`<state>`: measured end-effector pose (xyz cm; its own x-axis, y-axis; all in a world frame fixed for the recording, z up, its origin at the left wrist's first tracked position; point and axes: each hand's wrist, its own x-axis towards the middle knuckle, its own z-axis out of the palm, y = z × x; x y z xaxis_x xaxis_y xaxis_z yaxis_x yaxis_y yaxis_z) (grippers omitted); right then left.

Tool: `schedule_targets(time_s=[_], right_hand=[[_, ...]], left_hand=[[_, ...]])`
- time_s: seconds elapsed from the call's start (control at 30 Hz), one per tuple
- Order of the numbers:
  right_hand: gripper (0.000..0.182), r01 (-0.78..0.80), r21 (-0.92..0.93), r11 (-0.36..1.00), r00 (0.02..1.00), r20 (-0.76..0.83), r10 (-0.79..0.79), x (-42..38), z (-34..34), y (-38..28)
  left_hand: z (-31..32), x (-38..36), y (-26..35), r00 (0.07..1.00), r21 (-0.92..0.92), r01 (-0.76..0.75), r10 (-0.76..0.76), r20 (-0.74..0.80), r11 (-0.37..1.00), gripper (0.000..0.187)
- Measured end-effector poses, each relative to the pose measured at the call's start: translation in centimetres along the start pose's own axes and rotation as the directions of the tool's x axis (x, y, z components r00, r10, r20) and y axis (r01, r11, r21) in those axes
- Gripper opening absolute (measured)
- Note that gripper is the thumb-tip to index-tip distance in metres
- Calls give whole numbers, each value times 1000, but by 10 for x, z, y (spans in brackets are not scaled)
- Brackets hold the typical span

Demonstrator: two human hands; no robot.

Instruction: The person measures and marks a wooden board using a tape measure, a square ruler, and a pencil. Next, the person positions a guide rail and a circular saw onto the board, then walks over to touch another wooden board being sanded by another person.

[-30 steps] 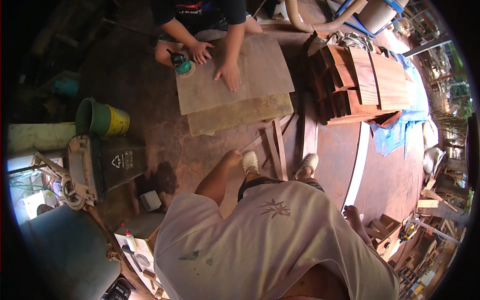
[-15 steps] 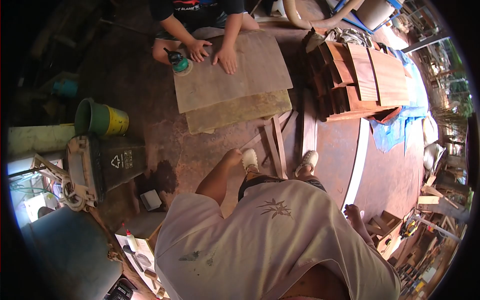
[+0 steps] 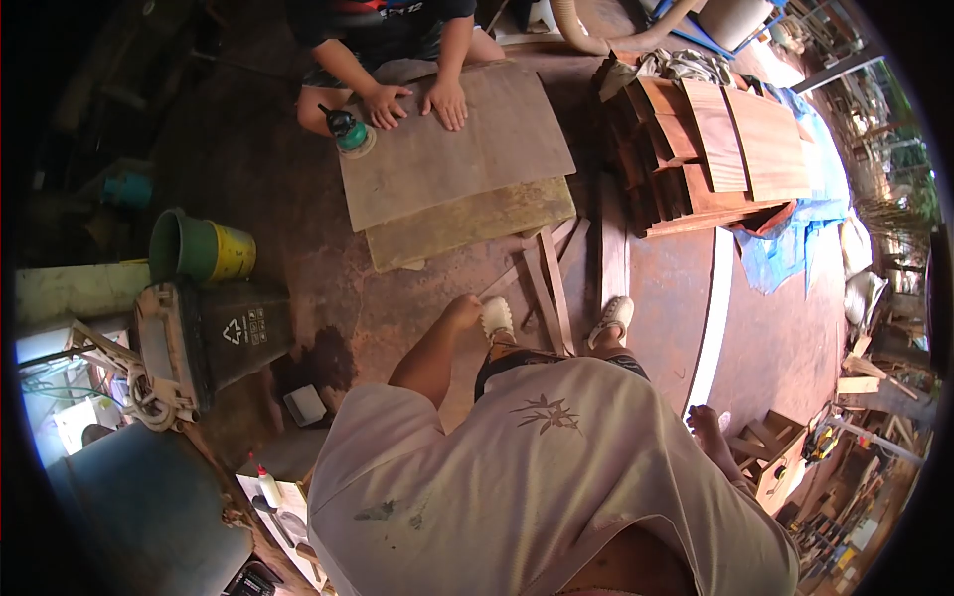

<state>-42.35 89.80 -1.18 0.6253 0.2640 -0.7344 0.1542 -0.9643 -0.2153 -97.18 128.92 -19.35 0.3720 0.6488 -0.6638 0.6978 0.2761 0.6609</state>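
My left hand (image 3: 463,311) hangs beside my left leg, above the floor near some thin wooden strips (image 3: 550,291). Its fingers point away from me and do not show clearly. At my right side, my right hand (image 3: 705,421) hangs with its fingers slightly apart and nothing visible in them. A long pale strip (image 3: 713,323) lies on the floor close to that hand. Ahead, another person presses both hands (image 3: 415,104) flat on a wooden panel (image 3: 457,149), which rests on a yellowish block (image 3: 467,226). A green sander (image 3: 350,134) sits at the panel's left corner.
Stacked reddish wooden panels (image 3: 720,149) stand front right beside a blue tarp (image 3: 785,256). On the left are a green-yellow bucket (image 3: 204,243) and a black bin (image 3: 238,333). A glue bottle (image 3: 267,487) stands lower left. A wooden box (image 3: 770,452) sits right.
The view has shifted slightly. The other person's hands have moved a little on the panel, now closer together. My own hands stay nearly in place.
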Motion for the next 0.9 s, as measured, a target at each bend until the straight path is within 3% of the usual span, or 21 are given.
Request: schedule_targets(time_s=[0.13, 0.33, 0.43, 0.5, 0.67, 0.77, 0.83, 0.9], right_hand=[[28, -12, 4, 1000, 1000, 4, 12, 1, 1, 5], [28, 12, -19, 1000, 1000, -20, -12, 3, 11, 21], [28, -44, 7, 999, 999, -15, 45, -4, 17, 27], [28, -34, -1, 999, 999, 5, 34, -8, 16, 38], [26, -68, 54, 996, 997, 38, 66, 1, 22, 78], [25, -128, 93, 987, 991, -27, 131, -16, 28, 74], [25, -148, 120, 982, 988, -29, 152, -20, 35, 74], [25, -195, 123, 973, 980, -14, 198, -21, 37, 75]], left_hand=[[1, -5, 1, 998, 30, 19, -17, -62, 999, 28], [10, 10, -25, 1000, -28, -11, 11, 21, 1000, 28], [10, 7, -14, 999, -25, -16, 17, 27, 1000, 28], [8, 3, 2, 997, 124, -72, 70, 18, 990, 26], [17, 18, 21, 996, 201, -83, 89, -22, 976, 24], [19, 26, 42, 996, 168, -77, 69, 51, 983, 23], [21, 31, 62, 991, 311, -15, -27, 131, 950, 22], [19, 31, 87, 990, 289, 9, -50, 134, 957, 22]])
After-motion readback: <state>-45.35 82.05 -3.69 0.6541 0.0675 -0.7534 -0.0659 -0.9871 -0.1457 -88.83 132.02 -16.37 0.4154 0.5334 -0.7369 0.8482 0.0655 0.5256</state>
